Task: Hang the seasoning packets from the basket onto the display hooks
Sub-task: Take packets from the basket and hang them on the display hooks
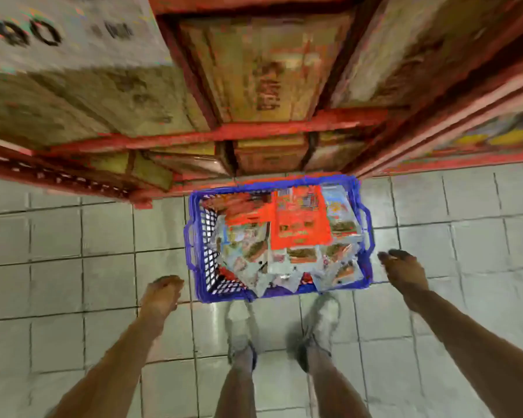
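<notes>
1. Step in hand: judged to be the opening approach. Both arms reached down toward the blue basket on the tiled floor; no packet had been lifted, and no display hooks were visible in the view.
2. Left hand: it hung just beside the basket's near-left corner, apart from it, and held nothing. Its fingers appeared loosely drooped, though blur hid the detail.
3. Right hand: it hung just beside the basket's right wall, not touching it, and was empty. The fingers looked relaxed and pointed downward.
4. Location of task items: the seasoning packets lay heaped inside the basket, with a large red packet on top toward the far side. The basket stood directly ahead of the person's shoes, against the foot of red shelving stocked with cardboard cartons.
5. Orientation: the basket's long axis ran left to right across the view. The red packet's long axis ran near to far. The smaller packets lay at mixed angles.
6. Next move, as judged: either grip both side handles and lift the basket, or pinch 1 packet by its top edge.
</notes>
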`<state>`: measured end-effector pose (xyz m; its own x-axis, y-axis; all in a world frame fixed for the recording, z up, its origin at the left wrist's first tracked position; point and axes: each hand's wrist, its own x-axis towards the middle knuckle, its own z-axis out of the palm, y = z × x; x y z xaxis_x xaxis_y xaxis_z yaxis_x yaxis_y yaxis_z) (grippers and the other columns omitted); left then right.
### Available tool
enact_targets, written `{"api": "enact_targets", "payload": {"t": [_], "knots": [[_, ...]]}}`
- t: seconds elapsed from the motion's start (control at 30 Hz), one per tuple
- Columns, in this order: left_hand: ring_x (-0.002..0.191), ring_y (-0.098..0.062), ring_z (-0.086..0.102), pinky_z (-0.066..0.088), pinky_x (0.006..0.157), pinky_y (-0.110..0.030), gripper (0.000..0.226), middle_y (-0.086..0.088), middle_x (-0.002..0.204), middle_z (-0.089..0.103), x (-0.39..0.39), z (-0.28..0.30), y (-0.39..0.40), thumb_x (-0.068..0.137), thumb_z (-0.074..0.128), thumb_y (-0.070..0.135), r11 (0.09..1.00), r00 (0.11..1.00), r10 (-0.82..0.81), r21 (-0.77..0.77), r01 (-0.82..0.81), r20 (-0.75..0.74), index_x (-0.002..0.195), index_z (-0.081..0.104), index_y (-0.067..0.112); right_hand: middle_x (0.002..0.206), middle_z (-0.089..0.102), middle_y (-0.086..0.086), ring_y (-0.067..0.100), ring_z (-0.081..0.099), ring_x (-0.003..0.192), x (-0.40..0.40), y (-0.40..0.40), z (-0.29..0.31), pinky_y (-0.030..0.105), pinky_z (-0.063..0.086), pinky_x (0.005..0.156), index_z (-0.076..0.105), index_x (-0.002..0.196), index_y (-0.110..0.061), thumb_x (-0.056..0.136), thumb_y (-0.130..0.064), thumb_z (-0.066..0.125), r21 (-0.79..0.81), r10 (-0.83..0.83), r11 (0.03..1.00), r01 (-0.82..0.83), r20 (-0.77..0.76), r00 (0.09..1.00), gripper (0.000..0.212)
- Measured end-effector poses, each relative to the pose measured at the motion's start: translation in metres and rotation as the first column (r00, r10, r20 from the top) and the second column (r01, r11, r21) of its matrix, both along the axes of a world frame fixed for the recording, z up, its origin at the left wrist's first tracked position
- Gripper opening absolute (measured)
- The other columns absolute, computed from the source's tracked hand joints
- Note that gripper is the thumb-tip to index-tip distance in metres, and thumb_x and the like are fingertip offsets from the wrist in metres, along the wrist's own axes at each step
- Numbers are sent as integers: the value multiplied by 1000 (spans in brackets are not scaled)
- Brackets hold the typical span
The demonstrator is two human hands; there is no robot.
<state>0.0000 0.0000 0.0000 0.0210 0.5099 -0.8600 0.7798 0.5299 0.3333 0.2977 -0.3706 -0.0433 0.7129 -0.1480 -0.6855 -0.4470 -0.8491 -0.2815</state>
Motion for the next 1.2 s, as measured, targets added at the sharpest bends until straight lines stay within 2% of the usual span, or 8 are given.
{"api": "enact_targets", "payload": {"t": [0.1, 0.27, 0.47, 0.7, 0.8, 0.97, 1.1, 1.2], "knots": [[68, -24, 41, 30, 60, -27, 12, -9, 69, 47, 5, -57, 0, 99, 55, -2, 998, 1000, -16, 57, 15, 20, 101, 59, 9, 128, 65, 26, 42, 59, 120, 9, 11, -59, 40, 44, 91, 61, 132, -2, 98, -39, 62, -46, -14, 999, 16, 42, 999, 50], [48, -15, 65, 53, 62, -34, 15, -5, 66, 70, 9, -110, -8, 98, 61, 11, 996, 993, 87, 6, -88, 83, 84, 65, 12, 85, 66, 26, 41, 62, 83, 5, 7, -106, 36, 36, 69, 63, 79, -6, 80, -56, 46, 9, 0, 1000, -1, 190, 982, 53], [71, -27, 71, 58, 63, -34, 29, -10, 87, 73, 21, -123, -21, 90, 74, 35, 972, 988, 146, 177, -154, 57, 103, 67, 10, 48, 62, -2, 25, 59, 54, 1, 7, -113, 27, 40, 52, 63, 64, -12, 84, -62, 61, 229, -271, 947, 226, 187, 944, 54], [66, -26, 76, 63, 64, -45, 39, -3, 81, 77, 63, -60, -61, 77, 82, 51, 953, 1000, -7, 303, 0, 23, 95, 67, 19, 60, 65, 6, 24, 60, 57, -45, -79, -48, 28, 38, 51, 63, 64, -10, 67, -74, 53, 196, -504, 858, 474, 148, 851, 65], [60, -23, 75, 62, 55, -41, 32, -4, 76, 77, 102, -15, -93, 78, 82, 48, 931, 977, -208, 313, 187, 38, 87, 69, 20, 57, 64, 5, 26, 58, 56, -71, -141, 5, 31, 39, 53, 61, 62, -11, 67, -72, 57, 184, -663, 747, 639, 139, 736, 61], [78, -33, 75, 61, 77, -56, 35, -11, 82, 77, 192, 70, -169, 78, 77, 47, 823, 839, -535, 288, 489, 103, 86, 72, 14, 37, 48, -7, 23, 46, 50, -114, -244, 115, 34, 37, 53, 48, 51, -20, 76, -60, 67, 202, -849, 524, 827, 195, 490, 50], [50, -9, 68, 58, 50, -33, 31, 5, 58, 71, 261, 147, -252, 84, 80, 34, 727, 708, -676, 345, 594, 204, 69, 65, 12, 43, 48, -8, 23, 45, 52, -142, -314, 207, 35, 35, 53, 51, 47, -22, 81, -54, 68, 250, -933, 312, 916, 260, 247, 50], [68, -22, 65, 62, 66, -54, 32, -17, 76, 71, 303, 213, -310, 81, 83, 34, 646, 610, -760, 359, 674, 222, 73, 65, 8, 58, 56, 2, 22, 50, 54, -158, -350, 278, 33, 37, 51, 54, 59, -18, 83, -53, 69, 304, -955, 186, 934, 279, 100, 45]]}}
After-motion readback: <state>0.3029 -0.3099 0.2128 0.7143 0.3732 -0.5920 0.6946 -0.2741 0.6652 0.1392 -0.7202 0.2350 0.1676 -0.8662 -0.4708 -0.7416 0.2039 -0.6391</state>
